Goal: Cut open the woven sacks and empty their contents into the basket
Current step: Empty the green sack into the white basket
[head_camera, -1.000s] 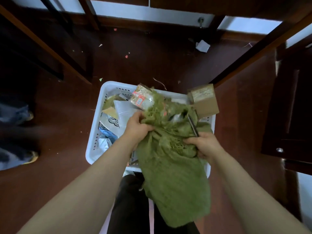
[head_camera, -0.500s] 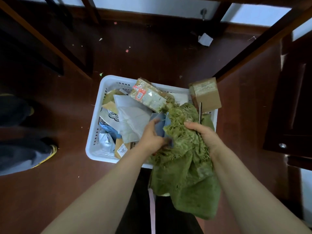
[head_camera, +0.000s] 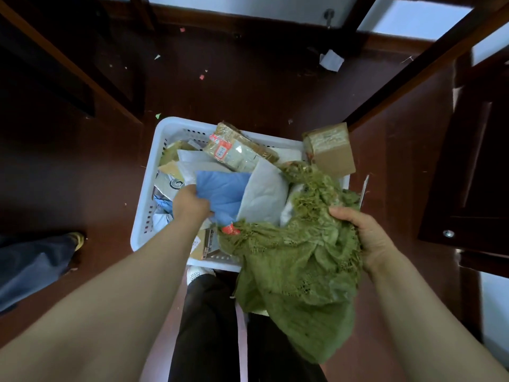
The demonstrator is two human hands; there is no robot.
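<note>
The left hand is pinching a smooth blue packet over the white perforated basket. The right hand is gripping the crumpled green woven sack; beyond it a cardboard box is leaning on the rim.

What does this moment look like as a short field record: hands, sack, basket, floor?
left hand: gripping a blue padded mailer over the basket
right hand: bunching the green woven sack, a thin blade sticking up beyond it
sack state: limp, crumpled, hanging over the basket's near right corner
basket: white plastic, piled with parcels and mailers
cardboard box: at the basket's far right corner
floor: dark red-brown, scattered paper scraps
</note>
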